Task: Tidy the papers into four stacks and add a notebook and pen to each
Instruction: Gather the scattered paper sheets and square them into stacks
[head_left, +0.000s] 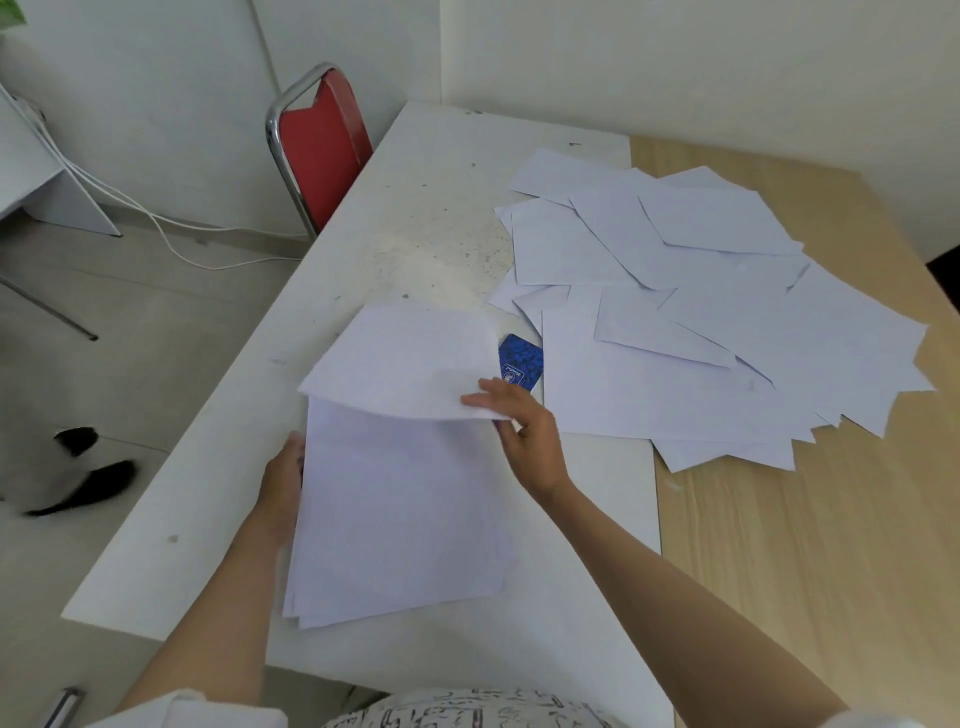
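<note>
Our right hand (524, 436) pinches a loose sheet (405, 358) over the stack (400, 514) on the tabletop (415, 208); left hand (283, 478) lies flat, steadying its edge. Drop it sloppy and we'd guess it lands crooked, or buries the blue notebook (521, 361) just beside it.

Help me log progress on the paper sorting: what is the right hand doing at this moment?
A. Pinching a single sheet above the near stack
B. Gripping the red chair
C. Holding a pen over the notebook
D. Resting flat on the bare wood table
A: the right hand has a pinch grip on the corner of a sheet lifted over the near stack, which the left hand steadies.
</note>
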